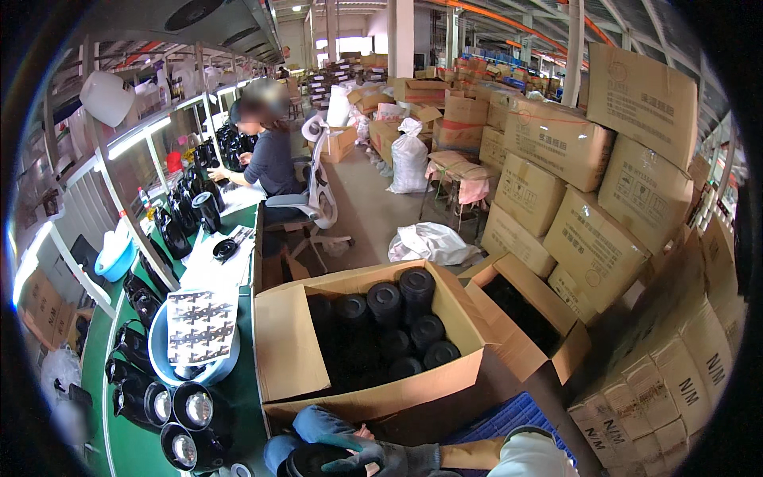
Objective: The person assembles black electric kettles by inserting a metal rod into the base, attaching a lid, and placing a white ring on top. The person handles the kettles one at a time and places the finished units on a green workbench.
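Observation:
My right hand (380,455), in a grey and teal glove, reaches in from the lower right. Its fingers curl over a black cylindrical container (311,459) in front of my jeans. The lower edge cuts off part of the container. I cannot make out my left hand in the picture. Just beyond my lap stands an open cardboard box (288,342). Several black cylinders with round tops (384,300) stand upright in it, grouped toward its right side.
A green workbench (245,362) on the left carries black jugs (195,409) and a blue basin (156,350) under a printed sheet (203,326). Another open carton (568,342), a blue plastic pallet (509,421) and stacked cartons (596,238) stand right. A person (274,159) sits farther along the bench.

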Tool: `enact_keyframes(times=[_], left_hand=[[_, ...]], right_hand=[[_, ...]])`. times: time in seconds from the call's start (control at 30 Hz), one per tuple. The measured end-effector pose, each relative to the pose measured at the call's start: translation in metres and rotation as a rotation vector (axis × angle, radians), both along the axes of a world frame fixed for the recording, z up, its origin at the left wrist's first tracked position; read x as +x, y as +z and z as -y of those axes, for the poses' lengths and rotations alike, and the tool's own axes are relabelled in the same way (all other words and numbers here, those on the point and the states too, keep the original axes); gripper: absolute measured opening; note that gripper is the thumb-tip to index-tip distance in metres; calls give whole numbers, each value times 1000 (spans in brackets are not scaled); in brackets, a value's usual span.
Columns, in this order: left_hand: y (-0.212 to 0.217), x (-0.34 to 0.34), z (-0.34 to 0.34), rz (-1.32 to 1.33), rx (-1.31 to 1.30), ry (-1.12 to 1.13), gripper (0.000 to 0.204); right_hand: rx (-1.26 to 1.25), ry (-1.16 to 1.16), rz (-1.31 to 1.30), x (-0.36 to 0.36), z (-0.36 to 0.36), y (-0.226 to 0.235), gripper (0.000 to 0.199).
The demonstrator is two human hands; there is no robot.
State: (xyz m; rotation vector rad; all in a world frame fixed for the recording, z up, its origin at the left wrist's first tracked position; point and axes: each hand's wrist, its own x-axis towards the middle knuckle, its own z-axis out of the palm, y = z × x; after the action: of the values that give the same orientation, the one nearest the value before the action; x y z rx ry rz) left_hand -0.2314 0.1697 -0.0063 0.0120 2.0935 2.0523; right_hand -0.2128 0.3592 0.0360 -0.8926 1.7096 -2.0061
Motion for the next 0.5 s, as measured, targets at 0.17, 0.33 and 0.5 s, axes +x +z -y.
enact_keyframes(times=[0.17,0.33,0.5], left_hand=[[5,30,18,-18,-15,13,50],[7,48,26,-26,-8,-19,50],[8,61,39,-28,-28,22,49]], right_hand=[[142,11,-152,16,8,3,70],[262,16,-284,37,4,9,72],[304,89,-407,46,19,2,74]])
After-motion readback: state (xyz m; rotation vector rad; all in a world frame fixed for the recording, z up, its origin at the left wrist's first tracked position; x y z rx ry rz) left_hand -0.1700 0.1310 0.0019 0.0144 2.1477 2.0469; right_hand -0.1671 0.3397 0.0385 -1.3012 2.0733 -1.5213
